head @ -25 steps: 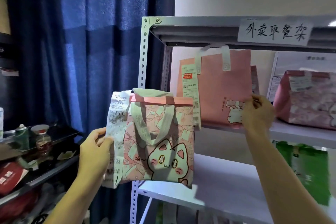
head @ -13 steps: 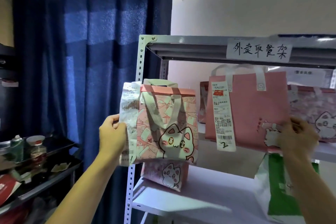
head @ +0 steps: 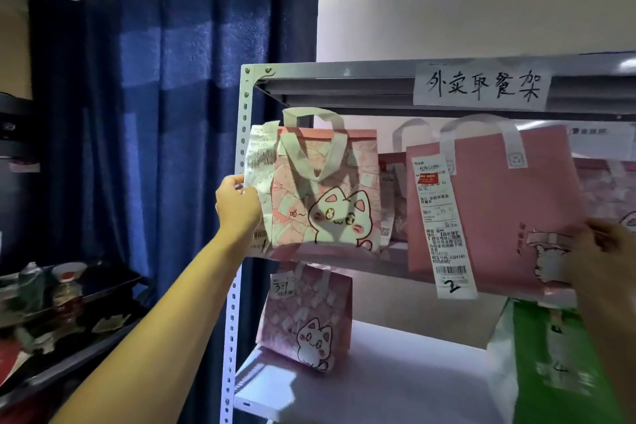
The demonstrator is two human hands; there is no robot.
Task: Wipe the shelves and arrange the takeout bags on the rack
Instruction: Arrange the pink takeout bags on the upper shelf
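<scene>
My left hand (head: pixel 237 205) grips the left edge of a pink cat-print takeout bag (head: pixel 327 193), with a long receipt on that side, held up at the left end of the rack's upper shelf (head: pixel 389 272). My right hand (head: pixel 600 251) holds the lower right corner of a larger plain pink bag (head: pixel 499 203) carrying a long receipt marked 2. Both bags sit at upper-shelf height; whether their bottoms rest on it is unclear.
A small pink cat bag (head: pixel 306 317) and a green-and-white bag (head: pixel 557 372) stand on the white lower shelf (head: pixel 395 389). More pink bags sit behind on the upper shelf. A handwritten sign (head: pixel 481 86) hangs on the top rail. Blue curtain (head: pixel 172 148) and a cluttered dark cart (head: pixel 51 303) are left.
Both hands have raised their bags from beside the lower shelf up to the upper shelf. The view has tilted upward, showing the curtain rod and the small cat bag below.
</scene>
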